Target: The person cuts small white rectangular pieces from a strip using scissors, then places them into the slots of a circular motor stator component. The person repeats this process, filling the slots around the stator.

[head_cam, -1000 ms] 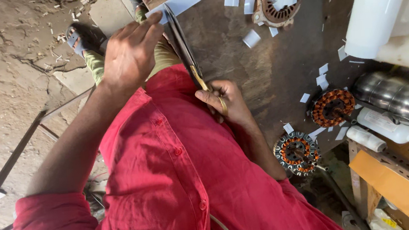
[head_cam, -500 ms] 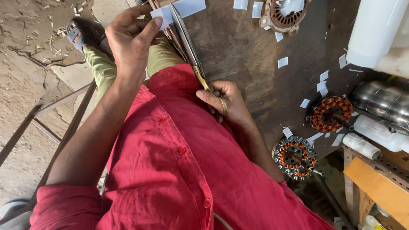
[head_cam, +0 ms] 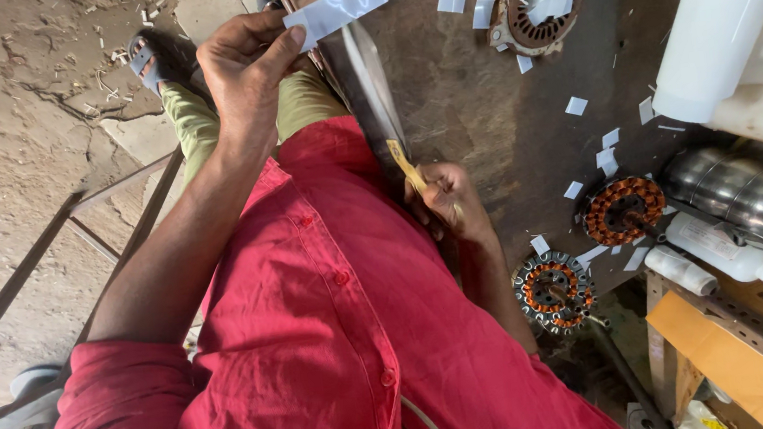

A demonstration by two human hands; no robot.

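Left hand (head_cam: 246, 64) pinches a white paper strip (head_cam: 336, 9) over the long blade (head_cam: 371, 89); right hand (head_cam: 445, 201) grips its handle (head_cam: 408, 167). Risk: fingertips near the edge may get cut.

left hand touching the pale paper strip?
Touching. The head view shows the left hand pinching one end of the pale paper strip between thumb and fingertips, no gap.

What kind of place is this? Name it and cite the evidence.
Probably a motor rewinding workshop: copper-wound stators on a dark worn bench, scattered white paper slips, and a bare, cracked concrete floor.
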